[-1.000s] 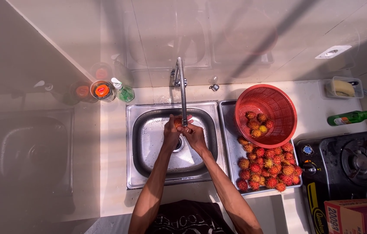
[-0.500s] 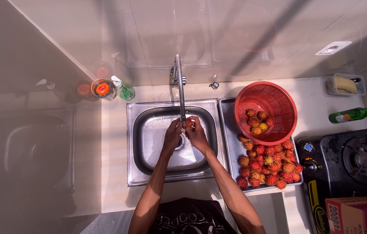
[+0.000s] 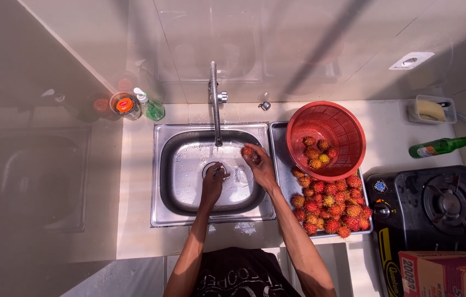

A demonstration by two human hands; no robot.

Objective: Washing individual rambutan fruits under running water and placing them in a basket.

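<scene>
Overhead view of a steel sink [image 3: 167, 214] set in a pale counter, described from the near edge outward. The person's two forearms reach in over the sink's near rim. The left hand [image 3: 212, 184] hangs over the drain at the basin's middle, fingers loosely curled and holding nothing that can be seen. The right hand [image 3: 260, 168] lies farther in and toward the basin's right wall; its fingertips are closed on one red rambutan [image 3: 248, 151], held just right of the tap spout [image 3: 215, 118]. The fruit thus sits at the far tip of the right hand, beyond and right of the left. On the drainboard along the sink's right edge lies a pile of rambutans [image 3: 329, 206]; beyond it a red basket [image 3: 348, 126] holds a few more. The right hand is the nearer to both.
</scene>
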